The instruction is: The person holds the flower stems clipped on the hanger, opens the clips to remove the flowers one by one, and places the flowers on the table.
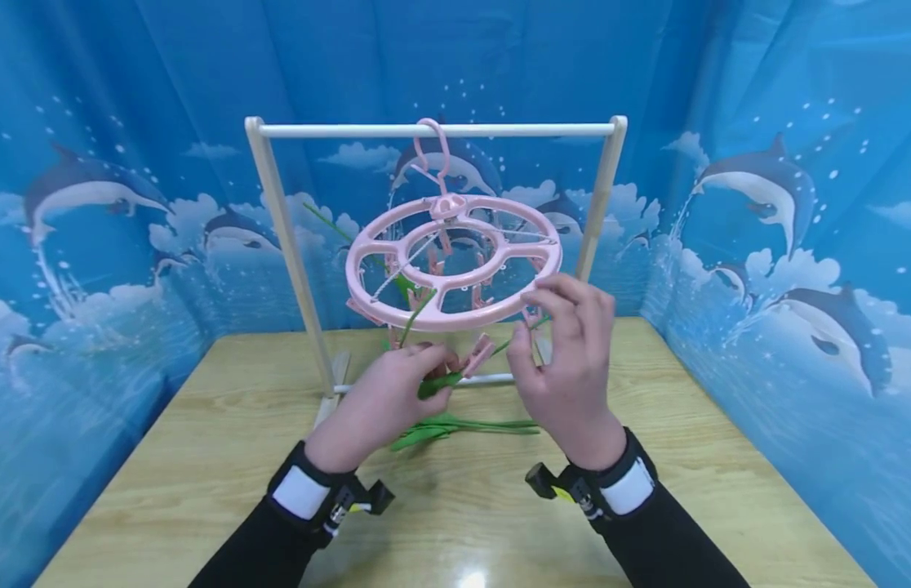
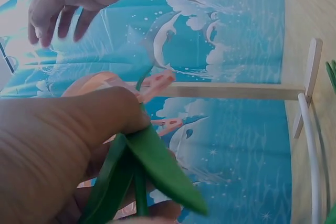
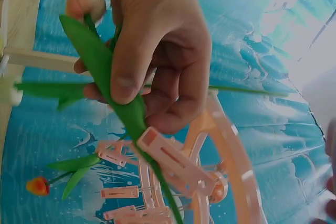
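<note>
Leafy green stem, lying below the near rim of the pink hanger; the curled fingers of the left hand, the nearer hand, are clamped on its leaves. The governing relation, as judged here, is stem to clip: the clip sits across the stem, just beside those fingers and under the hanger's near rim; whether it bites cannot be told. The stem's long axis runs toward the hanger's right side, its bare end pointing at the right hand, whose fingers stand apart beside the hanger's near right rim. An orange flower hangs below the hanger; more green stems lie beneath it on the bench.
</note>
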A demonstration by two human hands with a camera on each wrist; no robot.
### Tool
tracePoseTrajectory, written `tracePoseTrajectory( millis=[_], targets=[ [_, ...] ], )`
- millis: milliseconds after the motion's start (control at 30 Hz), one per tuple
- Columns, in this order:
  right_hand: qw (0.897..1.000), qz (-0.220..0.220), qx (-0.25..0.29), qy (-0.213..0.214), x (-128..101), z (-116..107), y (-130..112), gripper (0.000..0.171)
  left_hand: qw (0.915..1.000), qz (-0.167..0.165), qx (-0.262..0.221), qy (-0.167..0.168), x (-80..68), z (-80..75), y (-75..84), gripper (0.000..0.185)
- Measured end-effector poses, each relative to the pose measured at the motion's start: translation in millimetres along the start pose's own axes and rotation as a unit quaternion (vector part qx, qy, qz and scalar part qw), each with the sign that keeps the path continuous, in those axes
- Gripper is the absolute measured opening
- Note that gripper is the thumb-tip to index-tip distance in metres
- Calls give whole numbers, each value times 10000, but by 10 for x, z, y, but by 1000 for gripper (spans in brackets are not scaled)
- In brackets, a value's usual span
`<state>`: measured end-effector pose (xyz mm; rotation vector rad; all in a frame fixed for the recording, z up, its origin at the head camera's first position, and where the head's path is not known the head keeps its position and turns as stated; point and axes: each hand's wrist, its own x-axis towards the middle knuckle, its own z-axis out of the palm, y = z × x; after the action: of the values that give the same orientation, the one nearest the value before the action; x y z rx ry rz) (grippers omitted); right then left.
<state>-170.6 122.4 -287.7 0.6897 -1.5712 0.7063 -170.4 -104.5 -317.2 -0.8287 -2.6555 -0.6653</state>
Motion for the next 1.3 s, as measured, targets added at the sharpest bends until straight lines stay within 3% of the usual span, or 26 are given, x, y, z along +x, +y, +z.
tracePoseTrajectory(
  millis=[133,300,467,633,1000,1300],
  targets=[
    [9960,-130,-5,-879,-4,-43,13,20,9989,196,385,183,-2,-27,-1,36],
    [9813,-34,-448,-1870,9,-127,43,14,9948,428,717,582,-39,-78,24,37],
    [9559,291,-731,-2831,52,-183,52,34,9906,534,920,865,-73,-137,50,34],
    [9261,728,-553,-3660,80,-184,44,44,9902,542,902,921,-94,-169,63,33],
    [9176,1324,56,-3747,103,-143,-11,21,9888,548,911,1051,-92,-188,82,30],
    [9118,1557,43,-3800,75,-131,-23,17,9885,338,1153,913,-87,-177,88,27]
  ],
)
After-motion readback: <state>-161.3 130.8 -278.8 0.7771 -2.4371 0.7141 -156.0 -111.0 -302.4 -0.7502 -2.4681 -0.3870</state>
